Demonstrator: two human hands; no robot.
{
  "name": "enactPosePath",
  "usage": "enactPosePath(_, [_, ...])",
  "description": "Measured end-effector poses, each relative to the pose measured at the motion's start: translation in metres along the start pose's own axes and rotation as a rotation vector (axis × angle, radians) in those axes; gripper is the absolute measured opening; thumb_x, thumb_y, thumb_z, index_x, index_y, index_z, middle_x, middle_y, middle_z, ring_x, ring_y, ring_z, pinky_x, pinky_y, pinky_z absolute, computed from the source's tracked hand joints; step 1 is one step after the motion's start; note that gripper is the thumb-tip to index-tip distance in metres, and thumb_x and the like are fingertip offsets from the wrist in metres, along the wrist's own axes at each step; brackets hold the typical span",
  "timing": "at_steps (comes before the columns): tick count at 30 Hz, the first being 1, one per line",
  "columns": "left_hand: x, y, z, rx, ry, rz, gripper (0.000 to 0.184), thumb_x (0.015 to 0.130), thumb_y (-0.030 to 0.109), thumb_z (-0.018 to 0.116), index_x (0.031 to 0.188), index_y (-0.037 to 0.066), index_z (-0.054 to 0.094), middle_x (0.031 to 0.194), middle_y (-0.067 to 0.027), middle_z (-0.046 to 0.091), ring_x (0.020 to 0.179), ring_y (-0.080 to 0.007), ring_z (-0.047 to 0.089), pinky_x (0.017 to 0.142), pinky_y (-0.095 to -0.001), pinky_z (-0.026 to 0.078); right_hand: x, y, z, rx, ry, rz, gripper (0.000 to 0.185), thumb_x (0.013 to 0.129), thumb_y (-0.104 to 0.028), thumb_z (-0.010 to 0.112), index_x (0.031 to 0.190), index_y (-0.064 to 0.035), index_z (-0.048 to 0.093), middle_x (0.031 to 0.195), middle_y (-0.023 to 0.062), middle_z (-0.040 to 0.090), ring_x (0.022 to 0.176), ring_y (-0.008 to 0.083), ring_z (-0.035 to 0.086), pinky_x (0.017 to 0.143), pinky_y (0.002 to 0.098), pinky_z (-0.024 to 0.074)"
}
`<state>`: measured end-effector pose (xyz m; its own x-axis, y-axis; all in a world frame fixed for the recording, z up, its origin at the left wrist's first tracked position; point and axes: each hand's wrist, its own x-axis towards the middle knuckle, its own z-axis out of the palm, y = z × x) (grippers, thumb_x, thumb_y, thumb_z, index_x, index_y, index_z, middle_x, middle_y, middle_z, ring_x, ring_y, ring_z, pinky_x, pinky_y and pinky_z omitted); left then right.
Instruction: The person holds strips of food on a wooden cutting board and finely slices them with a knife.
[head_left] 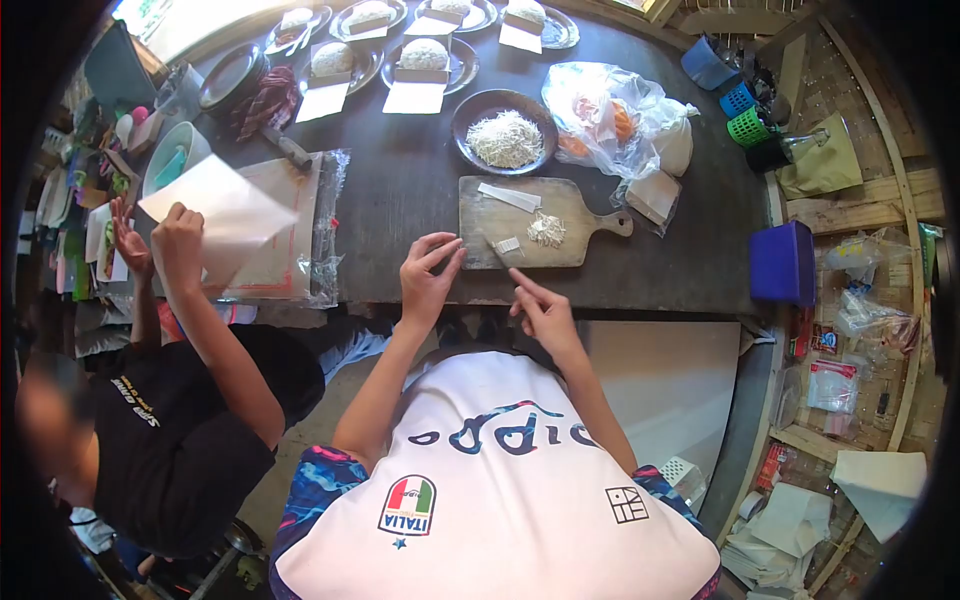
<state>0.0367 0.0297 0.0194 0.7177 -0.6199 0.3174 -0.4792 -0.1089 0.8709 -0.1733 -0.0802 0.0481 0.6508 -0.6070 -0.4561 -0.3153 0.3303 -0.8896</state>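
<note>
My right hand (543,312) is closed around a knife (498,254), index finger stretched along it, the blade pointing over the front of a wooden cutting board (570,200). By the blade lies a small cut white piece (508,245), beside a little heap of thin white shreds (546,230). Farther back on the board are long pale strips (510,196). At the board's left edge, my left hand (430,275) has its thumb and fingers apart, and nothing shows between them. Behind the board stands a dark bowl (458,135) full of white shreds (504,138).
Left of me a co-worker (180,430) holds up a translucent sheet (220,208). Several plates with rounded white mounds (424,55) line the far side. A plastic bag (610,110) with orange items sits behind the board, and baskets (748,127) hang at the right.
</note>
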Motion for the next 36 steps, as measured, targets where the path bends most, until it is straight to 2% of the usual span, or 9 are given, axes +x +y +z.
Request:
enactPosePath(4, [0.001,0.002,0.005,-0.003,-0.002,0.014,0.019,0.092,0.005,0.083,0.111,0.007,0.085,0.115,-0.0079,0.078,0.105,-0.0239,0.075,0.09,-0.036,0.059,0.005,-0.013,-0.022,0.026,0.198,0.002,0.04,0.112,-0.021,0.064,0.153,-0.0177,0.066,0.084,-0.0005,0.068,0.056,0.0019,0.048,0.05,0.0202,0.0401])
enactPosePath(10, [0.02,0.006,0.015,0.088,-0.057,0.171,0.021,0.092,0.006,0.082,0.113,0.007,0.084,0.116,-0.0078,0.077,0.11,-0.0263,0.072,0.093,-0.0387,0.059,-0.006,-0.002,-0.007,-0.041,0.103,-0.048,0.04,0.111,-0.02,0.065,0.152,-0.0174,0.067,0.085,0.0005,0.072,0.056,0.0025,0.049,0.051,0.0211,0.0432])
enactPosePath(14, [0.053,0.012,0.033,0.168,-0.104,0.29,0.024,0.092,0.008,0.082,0.116,0.007,0.082,0.117,-0.0086,0.076,0.117,-0.0287,0.069,0.098,-0.0402,0.058,-0.001,0.005,-0.009,-0.093,0.259,-0.086,0.041,0.111,-0.019,0.066,0.152,-0.0166,0.067,0.088,0.0024,0.076,0.057,0.0023,0.052,0.053,0.0215,0.0459])
enactPosePath(20, [0.091,0.011,0.072,0.4,-0.272,0.569,0.031,0.091,0.005,0.075,0.121,0.006,0.078,0.12,-0.0077,0.075,0.12,-0.0281,0.068,0.104,-0.0418,0.057,-0.014,0.001,-0.024,-0.005,0.301,-0.091,0.044,0.112,-0.022,0.065,0.154,-0.0121,0.063,0.091,0.0051,0.078,0.055,0.0035,0.055,0.049,0.0214,0.0437])
enactPosePath(24, [0.099,0.004,0.078,0.462,-0.345,0.6,0.036,0.088,0.003,0.072,0.124,0.006,0.077,0.121,-0.007,0.074,0.12,-0.0274,0.068,0.106,-0.0412,0.055,-0.022,0.008,-0.023,0.116,0.316,-0.032,0.046,0.112,-0.023,0.064,0.157,-0.0128,0.06,0.098,0.0096,0.081,0.054,0.0056,0.06,0.044,0.0201,0.0388])
enactPosePath(27, [0.1,0.003,0.075,0.487,-0.355,0.63,0.038,0.087,0.002,0.071,0.124,0.006,0.077,0.121,-0.007,0.074,0.119,-0.0275,0.069,0.106,-0.0413,0.056,-0.023,0.012,-0.018,0.147,0.317,-0.07,0.05,0.113,-0.026,0.063,0.159,-0.0073,0.056,0.096,0.0124,0.081,0.053,0.007,0.064,0.043,0.0217,0.044])
enactPosePath(29, [0.101,0.002,0.073,0.488,-0.326,0.682,0.04,0.086,0.001,0.07,0.125,0.007,0.077,0.12,-0.0077,0.074,0.117,-0.0279,0.069,0.104,-0.0414,0.057,-0.025,0.011,-0.014,0.129,0.326,-0.054,0.047,0.113,-0.03,0.063,0.15,-0.0017,0.062,0.092,0.0129,0.08,0.053,0.0085,0.065,0.043,0.0225,0.0459])
enactPosePath(33, [0.097,0.002,0.067,0.275,-0.336,0.504,0.034,0.091,0.001,0.071,0.124,0.006,0.078,0.114,-0.0104,0.075,0.107,-0.0291,0.073,0.093,-0.041,0.06,-0.027,0.005,-0.015,0.109,0.292,0.081,0.048,0.112,-0.04,0.064,0.123,0.0057,0.073,0.079,0.0125,0.077,0.052,0.0115,0.066,0.043,0.0235,0.049])
enactPosePath(36, [0.084,0.017,0.055,0.102,-0.328,0.325,0.031,0.093,0.003,0.072,0.123,0.006,0.078,0.111,-0.012,0.074,0.103,-0.031,0.074,0.087,-0.0414,0.06,-0.028,0.003,-0.012,0.03,0.27,0.117,0.053,0.111,-0.047,0.064,0.102,0.0043,0.075,0.072,0.0112,0.074,0.05,0.0121,0.066,0.045,0.0243,0.0488])
